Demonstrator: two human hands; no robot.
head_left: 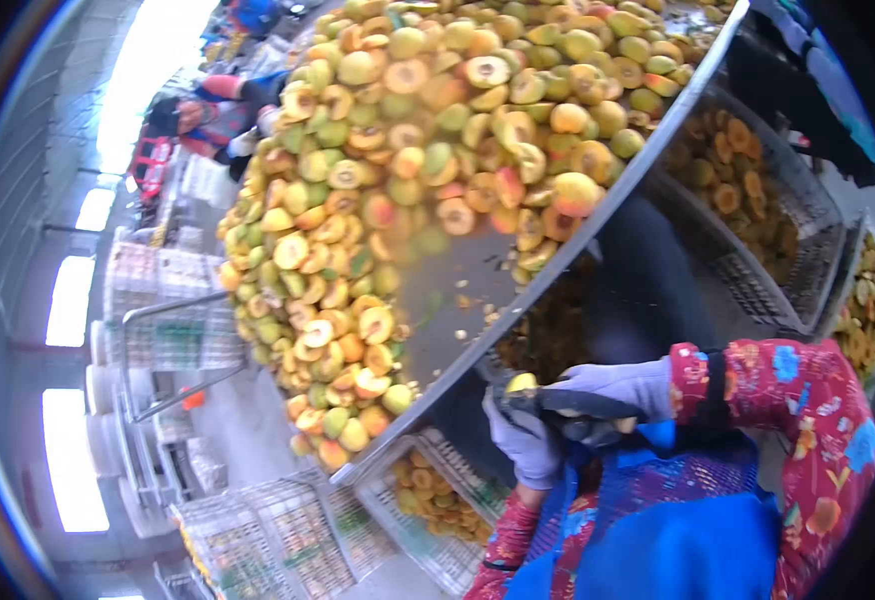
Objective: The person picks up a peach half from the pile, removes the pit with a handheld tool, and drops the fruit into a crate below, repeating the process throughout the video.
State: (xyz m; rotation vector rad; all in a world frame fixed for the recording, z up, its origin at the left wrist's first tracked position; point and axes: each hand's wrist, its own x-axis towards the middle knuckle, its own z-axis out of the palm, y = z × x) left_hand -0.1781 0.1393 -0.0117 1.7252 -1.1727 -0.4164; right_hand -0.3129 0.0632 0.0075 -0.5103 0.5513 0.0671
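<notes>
My left hand (526, 440), in a pale lavender glove with dark fingers, is closed around a yellow-green peach piece (523, 383). Close beside it, my right hand (613, 388), in a matching glove, is curled shut with its dark fingers toward the left hand. A small pale end (626, 425) shows under the right fingers; what it belongs to is hidden. Both hands are near my body, just off the rim of a metal table (448, 375). Heaped on that table are many halved peaches (378, 322), some showing stones or hollows.
Below the table edge stands a crate (458, 460) of peach halves. Another crate (798, 230) of halves is at the right. Stacked crates (268, 530) stand at the lower left. A co-worker (208, 120) is across the table, and another person's sleeve (843, 90) shows upper right.
</notes>
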